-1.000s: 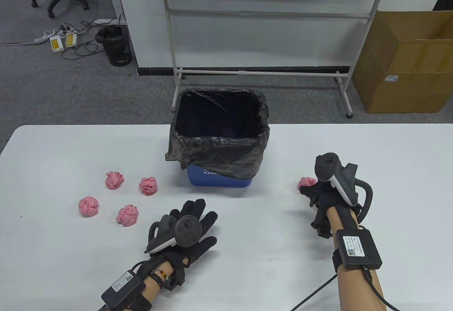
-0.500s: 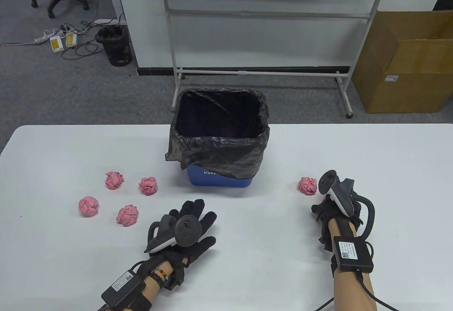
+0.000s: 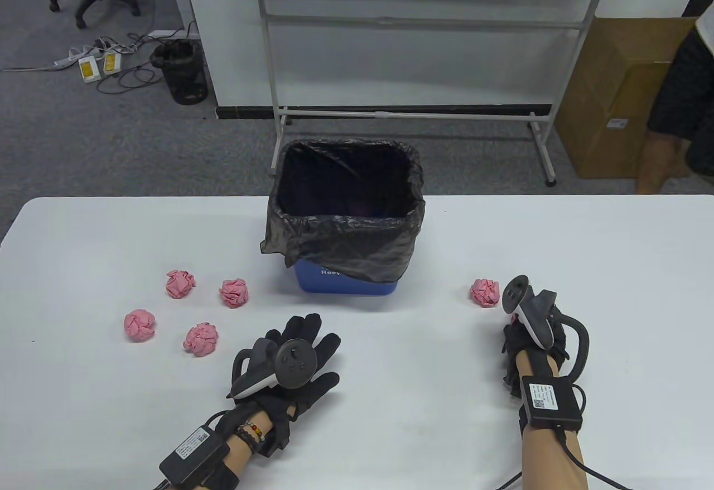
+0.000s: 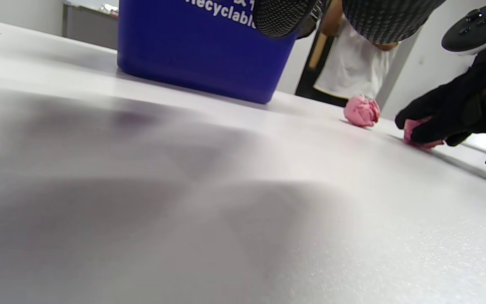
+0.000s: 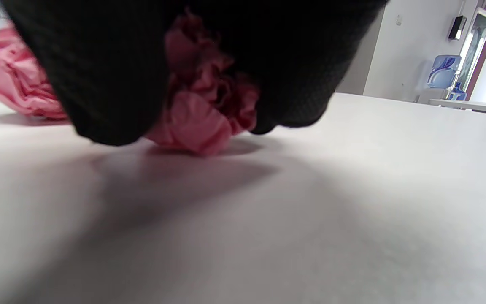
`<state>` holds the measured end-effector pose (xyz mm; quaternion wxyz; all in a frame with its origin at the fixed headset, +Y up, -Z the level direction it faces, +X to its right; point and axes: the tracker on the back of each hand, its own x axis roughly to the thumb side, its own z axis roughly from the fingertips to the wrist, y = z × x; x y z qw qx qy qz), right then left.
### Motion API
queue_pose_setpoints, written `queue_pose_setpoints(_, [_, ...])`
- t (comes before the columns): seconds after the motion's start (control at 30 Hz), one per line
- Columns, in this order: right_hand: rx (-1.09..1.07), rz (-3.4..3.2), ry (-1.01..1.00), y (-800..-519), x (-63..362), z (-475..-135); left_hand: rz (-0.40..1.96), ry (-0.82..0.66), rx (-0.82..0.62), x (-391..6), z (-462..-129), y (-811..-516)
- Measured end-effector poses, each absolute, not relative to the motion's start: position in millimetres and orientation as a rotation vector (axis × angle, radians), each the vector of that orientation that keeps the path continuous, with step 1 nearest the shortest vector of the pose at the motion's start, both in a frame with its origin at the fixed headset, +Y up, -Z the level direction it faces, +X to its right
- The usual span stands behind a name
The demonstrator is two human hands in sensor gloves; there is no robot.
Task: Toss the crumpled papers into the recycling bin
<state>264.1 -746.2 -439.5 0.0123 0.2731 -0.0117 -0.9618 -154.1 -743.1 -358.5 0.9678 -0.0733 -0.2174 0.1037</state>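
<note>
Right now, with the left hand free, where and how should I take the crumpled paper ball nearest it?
Probably from above: pinch the nearest paper ball across its middle. It is a roundish wad lying loose on the table, apart from its neighbours; the left hand lies just to its right.

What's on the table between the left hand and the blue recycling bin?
Nothing: the table view shows bare white table between the left hand and the blue recycling bin with its black liner.
</note>
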Motion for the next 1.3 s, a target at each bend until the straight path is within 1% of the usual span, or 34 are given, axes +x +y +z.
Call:
queue_pose_setpoints(0.13, [0.830, -3.005, 0.013, -738.0, 261.2, -437.6, 0.208, -0.442, -0.151, -153.4, -358.3, -743.5])
queue_pose_setpoints(0.33, [0.749, -3.045, 0.033, -720.6, 249.0, -434.5, 0.208, -0.444, -0.154, -152.7, -358.1, -744.1])
queue_pose_setpoints(0.53, [0.642, -3.097, 0.047, -699.0, 227.3, -431.8, 0.207, -0.440, -0.156, -153.0, -358.2, -744.1])
queue_pose_setpoints(0.73, [0.529, -3.203, -0.002, -681.2, 202.6, -428.1, 0.207, -0.442, -0.159, -152.5, -358.1, -744.4])
queue_pose_setpoints(1.07, [0.308, -3.360, -0.209, -657.4, 162.5, -424.7, 0.213, -0.437, -0.156, -153.8, -359.0, -743.8])
queue_pose_setpoints(1.3, [0.100, -3.466, -0.438, -638.1, 135.4, -422.2, 0.215, -0.433, -0.159, -154.9, -359.2, -743.7])
